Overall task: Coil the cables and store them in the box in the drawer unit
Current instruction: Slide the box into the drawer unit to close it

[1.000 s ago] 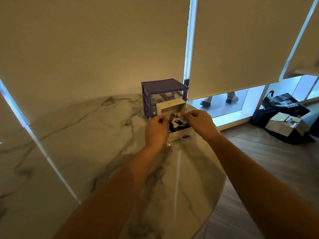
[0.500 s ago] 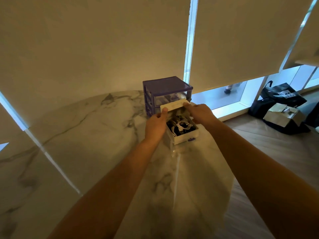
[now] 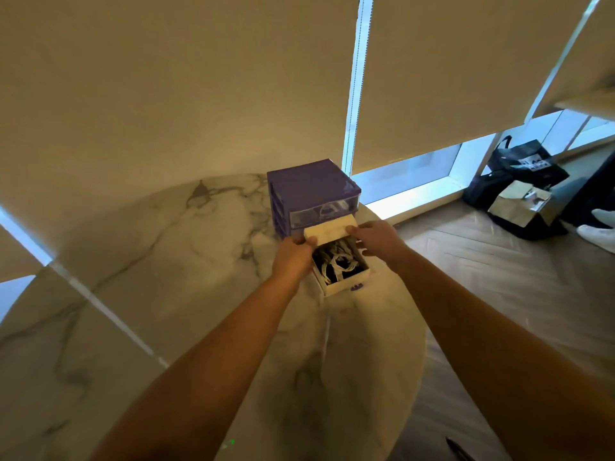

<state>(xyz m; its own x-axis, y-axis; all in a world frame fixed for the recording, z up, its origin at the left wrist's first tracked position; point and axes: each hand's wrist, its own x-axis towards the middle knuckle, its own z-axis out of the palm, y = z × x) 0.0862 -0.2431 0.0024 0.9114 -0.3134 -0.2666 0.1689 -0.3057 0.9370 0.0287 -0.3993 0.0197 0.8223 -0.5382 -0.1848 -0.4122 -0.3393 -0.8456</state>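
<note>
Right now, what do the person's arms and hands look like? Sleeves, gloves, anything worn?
Both forearms are bare from the frame edge to the wrists: no sleeves show. The left hand and right hand wear no gloves; no watch, band or ring is visible. No markings can be made out in this dim light.

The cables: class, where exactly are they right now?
In the head view, the cables lie in the open white box pulled out below the purple drawer unit, between both hands.
</note>
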